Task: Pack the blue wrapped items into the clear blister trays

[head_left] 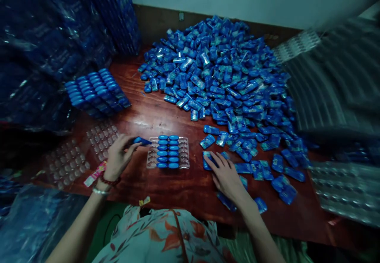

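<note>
At six o'clock from a clear plastic tray of moulded cups (184,152), a pale top printed with orange flowers (169,235) is filling the nearest edge. At seven, a small yellow scrap (145,201) is lying at the front of a glossy reddish-brown wooden counter (190,195).

Between three and four o'clock, the right hand (224,172) is resting palm down, fingers partly open and bent, fingertips touching a flat blue rectangular packet (206,165); whether they are gripping it, I cannot tell. Loose blue packets (287,193) are lying just beyond it, and ridged clear plastic trays (350,192) are sitting farther out.

At nine, the left hand (121,154), wearing dark-red beads (109,180), is closing thumb and fingers on a thin blue packet (141,140), holding it at the tray's upper left edge. The tray is carrying two columns of upright blue packets (173,153) along its middle, clear cups showing on either side.

Farther off, a neat block of stacked blue packets (96,93) is standing at ten, a broad heap of shiny blue packets (219,73) is spreading at one, and film-wrapped blue stacks (53,37) are towering between ten and eleven.
</note>
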Action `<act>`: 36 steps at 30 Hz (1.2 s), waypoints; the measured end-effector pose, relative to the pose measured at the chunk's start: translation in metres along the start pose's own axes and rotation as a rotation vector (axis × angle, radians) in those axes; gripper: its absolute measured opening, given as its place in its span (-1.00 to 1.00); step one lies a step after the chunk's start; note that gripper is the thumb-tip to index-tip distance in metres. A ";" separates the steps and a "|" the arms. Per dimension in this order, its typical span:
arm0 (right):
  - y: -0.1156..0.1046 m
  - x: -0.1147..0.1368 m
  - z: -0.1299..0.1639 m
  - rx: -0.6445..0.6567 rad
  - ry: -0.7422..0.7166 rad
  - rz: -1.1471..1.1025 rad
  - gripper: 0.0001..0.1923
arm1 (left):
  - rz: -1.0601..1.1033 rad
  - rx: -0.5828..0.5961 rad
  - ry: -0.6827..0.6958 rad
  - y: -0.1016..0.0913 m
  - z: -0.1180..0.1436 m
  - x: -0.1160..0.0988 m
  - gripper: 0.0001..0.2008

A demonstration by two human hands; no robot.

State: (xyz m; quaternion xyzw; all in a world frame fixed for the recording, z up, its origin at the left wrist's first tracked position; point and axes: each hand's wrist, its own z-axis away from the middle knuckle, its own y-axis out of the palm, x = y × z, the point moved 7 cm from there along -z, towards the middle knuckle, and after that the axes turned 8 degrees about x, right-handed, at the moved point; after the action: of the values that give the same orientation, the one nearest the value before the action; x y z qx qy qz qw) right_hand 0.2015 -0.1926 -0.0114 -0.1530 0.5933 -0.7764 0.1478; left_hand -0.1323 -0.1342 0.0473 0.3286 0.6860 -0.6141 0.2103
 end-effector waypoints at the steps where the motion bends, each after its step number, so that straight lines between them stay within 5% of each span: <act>1: 0.006 0.005 -0.003 -0.019 -0.019 0.038 -0.31 | -0.027 0.017 0.041 0.006 -0.006 -0.001 -0.80; 6: 0.008 0.012 -0.026 -0.108 -0.098 -0.012 -0.55 | -0.099 0.119 0.167 0.029 -0.021 -0.004 -0.81; 12: -0.028 0.004 -0.047 -0.376 0.087 -0.644 -0.72 | -0.126 0.148 0.196 0.040 -0.015 0.006 -0.79; 17: -0.029 0.016 -0.087 -0.504 0.039 -0.823 -0.84 | -0.208 0.182 0.318 0.046 -0.016 0.009 -0.78; 22: -0.030 0.037 -0.108 -0.258 -0.148 -0.583 -0.73 | -0.431 0.323 0.415 0.051 -0.021 0.004 -0.81; 27: -0.046 0.052 -0.110 0.074 -0.097 -0.164 -0.64 | -0.579 0.473 0.523 0.054 -0.026 -0.008 -0.77; 36: -0.053 0.073 -0.122 0.231 -0.054 0.051 -0.66 | -0.686 0.661 0.505 0.075 -0.030 -0.020 -0.78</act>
State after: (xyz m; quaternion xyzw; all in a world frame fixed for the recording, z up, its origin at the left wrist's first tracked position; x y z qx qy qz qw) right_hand 0.0821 -0.1023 0.0145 -0.1405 0.4993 -0.8312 0.2004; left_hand -0.0624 -0.1063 0.0130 0.2720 0.5534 -0.7325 -0.2885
